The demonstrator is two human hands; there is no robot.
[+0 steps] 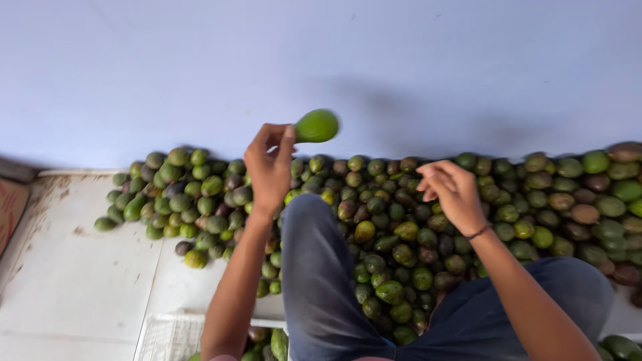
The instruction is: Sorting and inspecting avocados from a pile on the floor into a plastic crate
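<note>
1. Left hand (pixel 269 168) pinches a smooth green pear-shaped avocado (pixel 317 126), raised before the pale blue wall (pixel 167 67).
2. Right hand (pixel 453 190) hovers loosely curled, seemingly holding nothing (fingers blurred), above the heaped green and brownish avocados (pixel 401 227).
3. Firm fingertip grip; avoid bruising.

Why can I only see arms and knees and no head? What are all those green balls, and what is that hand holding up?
The camera sits on the person's head and looks down, so you see only their arms and legs. The green balls are fruits, a big pile of them lying on the white floor against a pale blue wall. Some are darker, brownish. The left hand is lifted and pinches one bright green fruit at its fingertips, in front of the wall. The right hand is empty, fingers curled, above the pile. Their knee in dark trousers pokes out between the arms. At the bottom is a white crate with a few fruits inside.
</note>
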